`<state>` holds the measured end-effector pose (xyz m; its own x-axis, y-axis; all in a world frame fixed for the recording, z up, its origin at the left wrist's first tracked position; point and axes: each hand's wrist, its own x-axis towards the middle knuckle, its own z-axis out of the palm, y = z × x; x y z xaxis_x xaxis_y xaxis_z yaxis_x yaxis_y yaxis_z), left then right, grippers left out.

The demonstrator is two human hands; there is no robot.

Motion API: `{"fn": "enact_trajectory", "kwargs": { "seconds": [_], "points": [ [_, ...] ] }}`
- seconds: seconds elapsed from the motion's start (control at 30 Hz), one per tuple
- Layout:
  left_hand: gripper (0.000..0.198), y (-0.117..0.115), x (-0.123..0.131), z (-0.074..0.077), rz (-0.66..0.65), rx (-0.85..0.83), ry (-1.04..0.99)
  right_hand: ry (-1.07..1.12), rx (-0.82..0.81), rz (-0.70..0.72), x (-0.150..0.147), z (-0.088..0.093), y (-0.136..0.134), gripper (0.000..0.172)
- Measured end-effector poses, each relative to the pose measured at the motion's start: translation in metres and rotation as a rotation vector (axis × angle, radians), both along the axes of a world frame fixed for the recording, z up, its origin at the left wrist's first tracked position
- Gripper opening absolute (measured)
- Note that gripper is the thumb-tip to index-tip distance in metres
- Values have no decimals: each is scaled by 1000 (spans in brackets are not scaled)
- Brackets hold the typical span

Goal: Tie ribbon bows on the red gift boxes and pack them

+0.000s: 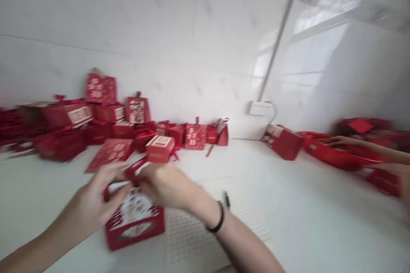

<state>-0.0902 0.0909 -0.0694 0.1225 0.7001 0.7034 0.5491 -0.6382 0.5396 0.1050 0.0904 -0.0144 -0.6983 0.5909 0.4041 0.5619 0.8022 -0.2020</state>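
A red gift box (134, 224) with a white printed front stands on the white surface just in front of me. Both hands meet over its top. My left hand (96, 198) grips the box's upper left edge. My right hand (165, 187), a black band on its wrist, pinches the red ribbon (133, 170) at the top of the box. The picture is blurred by motion, so the fingers are hard to make out.
A pile of red gift boxes (105, 123) lies along the white tiled wall at the back left. A lined sheet (198, 232) with a pen (226, 199) lies under my right forearm. Another person's hand (339, 140) reaches over a red basin (336, 155) at right.
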Motion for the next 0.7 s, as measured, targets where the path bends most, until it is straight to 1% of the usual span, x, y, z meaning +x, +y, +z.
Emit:
{"fn": "enact_trajectory", "kwargs": {
  "seconds": [0.03, 0.1, 0.23, 0.33, 0.47, 0.57, 0.7],
  "points": [
    [29, -7, 4, 7, 4, -60, 61, 38, -52, 6, 2, 0, -1, 11],
    [26, -15, 12, 17, -8, -67, 98, 116, -150, 22, 5, 1, -2, 15],
    [21, -18, 17, 21, -70, -140, 86, 167, -228, 47, 9, -2, 2, 14],
    [15, -21, 19, 24, -80, -170, 88, 174, -219, 54, 9, -4, 2, 14],
    [7, -25, 21, 28, -70, -167, 117, 185, -185, 43, 9, -6, 2, 12],
    [9, -24, 21, 28, -68, -159, 139, 173, -172, 22, 8, -7, 3, 10],
    [9, -23, 19, 26, -74, -115, 163, 165, -166, 8, 7, -7, 2, 12]
  ]
}}
